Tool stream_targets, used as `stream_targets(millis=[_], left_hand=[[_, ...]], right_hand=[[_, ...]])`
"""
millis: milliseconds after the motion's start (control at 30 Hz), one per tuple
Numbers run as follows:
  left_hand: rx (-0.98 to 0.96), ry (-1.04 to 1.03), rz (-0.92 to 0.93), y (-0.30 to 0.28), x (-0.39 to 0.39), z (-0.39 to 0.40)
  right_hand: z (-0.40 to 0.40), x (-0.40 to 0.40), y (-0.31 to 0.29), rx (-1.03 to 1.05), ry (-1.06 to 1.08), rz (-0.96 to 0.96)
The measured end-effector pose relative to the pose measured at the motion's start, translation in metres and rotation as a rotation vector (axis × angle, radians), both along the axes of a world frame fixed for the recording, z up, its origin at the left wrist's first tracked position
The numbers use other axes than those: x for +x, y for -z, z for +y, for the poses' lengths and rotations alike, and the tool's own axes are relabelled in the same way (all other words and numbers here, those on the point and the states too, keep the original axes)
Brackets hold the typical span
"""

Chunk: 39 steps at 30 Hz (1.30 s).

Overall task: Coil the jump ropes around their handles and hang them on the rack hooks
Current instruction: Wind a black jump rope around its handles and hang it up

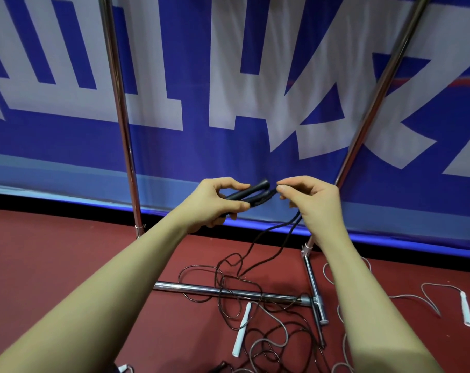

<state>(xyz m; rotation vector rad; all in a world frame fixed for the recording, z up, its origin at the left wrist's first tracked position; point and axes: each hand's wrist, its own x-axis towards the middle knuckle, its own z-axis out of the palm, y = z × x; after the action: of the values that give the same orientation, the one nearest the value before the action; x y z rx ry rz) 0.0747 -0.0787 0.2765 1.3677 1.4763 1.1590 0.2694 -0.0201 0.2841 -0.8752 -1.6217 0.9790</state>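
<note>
My left hand (217, 203) grips the two black handles (251, 191) of a jump rope, held side by side and pointing right. My right hand (309, 200) pinches the black rope (258, 244) right at the handle tips. From there two strands drop to the red floor and end in a loose tangle (239, 289) over the rack's base. The chrome rack's two uprights (120, 117) (376, 98) rise on either side of my hands. No hooks are in view.
The rack's base bars (228, 291) lie on the red floor. A grey rope with white handles (242, 329) (466, 309) sprawls at the lower right. Another black handle (219, 368) shows at the bottom edge. A blue and white banner (228, 76) stands behind the rack.
</note>
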Motion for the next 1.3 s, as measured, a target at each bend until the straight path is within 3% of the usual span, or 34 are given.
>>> stream_targets(millis=[200,400,633,767,1033,1300], left_hand=[[-0.05,0.183,0.102,-0.008,0.006,-0.008],[0.004,0.252,0.159,-0.02,0.011,-0.015],[0.142,0.186,0.132,-0.032,0.017,-0.02],[0.244,0.068,0.006,-0.032,0.021,-0.015],[0.224,-0.127,0.014,-0.013,0.008,-0.003],[0.165,-0.157,0.108,0.01,-0.009,0.001]], right_hand=[[0.0,0.001,-0.004,-0.012,-0.043,0.055],[0.007,0.004,0.003,-0.199,-0.076,0.08],[0.005,-0.003,0.004,-0.416,-0.227,0.248],[0.004,-0.006,0.01,-0.513,-0.313,0.327],[0.003,-0.004,0.017,-0.426,-0.405,0.038],[-0.002,-0.002,0.011,-0.401,-0.475,0.002]])
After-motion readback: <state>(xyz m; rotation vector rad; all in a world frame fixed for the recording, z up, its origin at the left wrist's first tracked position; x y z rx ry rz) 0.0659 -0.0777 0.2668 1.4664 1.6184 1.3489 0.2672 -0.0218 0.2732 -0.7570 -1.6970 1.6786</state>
